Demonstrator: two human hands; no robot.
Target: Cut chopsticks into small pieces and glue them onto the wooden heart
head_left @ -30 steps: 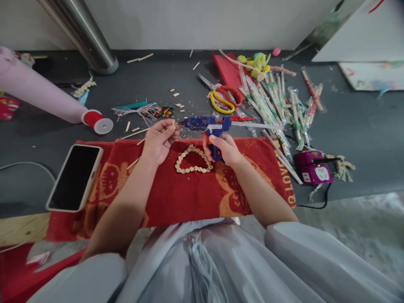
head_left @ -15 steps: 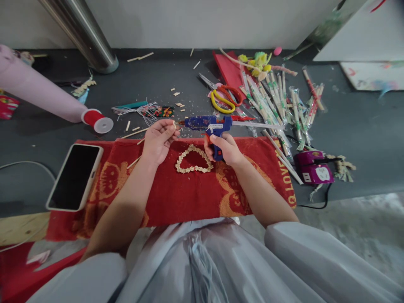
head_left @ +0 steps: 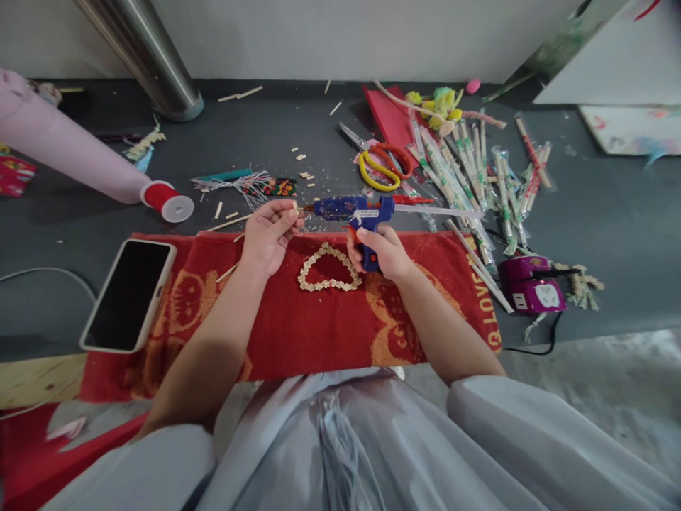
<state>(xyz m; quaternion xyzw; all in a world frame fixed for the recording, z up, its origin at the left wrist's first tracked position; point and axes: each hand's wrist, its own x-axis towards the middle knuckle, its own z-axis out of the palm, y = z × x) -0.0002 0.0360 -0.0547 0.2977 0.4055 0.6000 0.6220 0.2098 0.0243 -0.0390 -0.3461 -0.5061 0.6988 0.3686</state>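
Note:
My right hand [head_left: 384, 252] is wrapped round the grip of a blue hot glue gun [head_left: 345, 208], with a glue stick [head_left: 436, 211] jutting from its back. The gun's nozzle points left, up against a small pale piece of wooden stick [head_left: 295, 206]. That piece is pinched between the fingertips of my left hand [head_left: 270, 238]. Below and between both hands, a heart-shaped outline of small wooden bits [head_left: 330, 285] lies on a red towel [head_left: 308, 333] with orange patterns.
Scissors [head_left: 380, 167] with yellow and orange handles lie beyond the gun. Wrapped chopsticks [head_left: 452, 170] are heaped at the right, near a purple power adapter [head_left: 532, 284]. A phone [head_left: 128, 294] rests on the towel's left side. Behind it sits a red ribbon spool [head_left: 159, 197].
Both hands stay in almost the same pose, nozzle at the wooden piece. The whole view has shifted slightly, so things appear a little further right.

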